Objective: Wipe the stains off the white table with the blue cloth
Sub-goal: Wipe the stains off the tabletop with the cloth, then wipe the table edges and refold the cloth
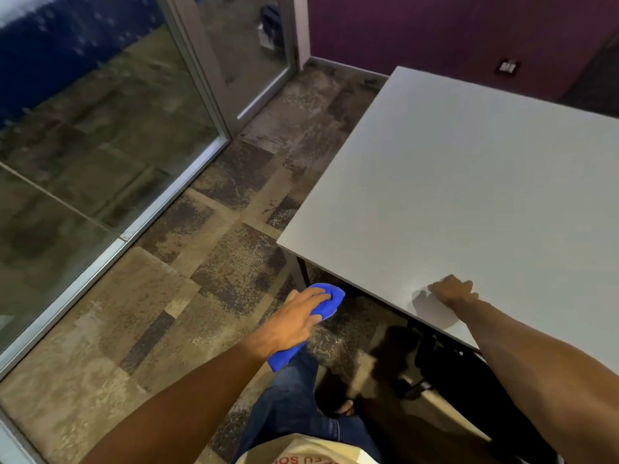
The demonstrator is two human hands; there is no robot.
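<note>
The white table [469, 182] fills the right half of the view, its near left corner just ahead of me. I see no clear stains on its top from here. My left hand [294, 319] grips the blue cloth [330, 296], bunched up, held in the air over the carpet just left of the table's near edge. One end of the cloth hangs down below my wrist. My right hand [452, 291] rests on the table near its front edge, fingers curled under in a loose fist, holding nothing.
Patterned grey-brown carpet [207, 256] covers the floor to the left. A glass wall with metal frames [134, 226] runs along the left side. A purple wall [435, 31] stands behind the table. Dark table legs [432, 349] and my jeans are below.
</note>
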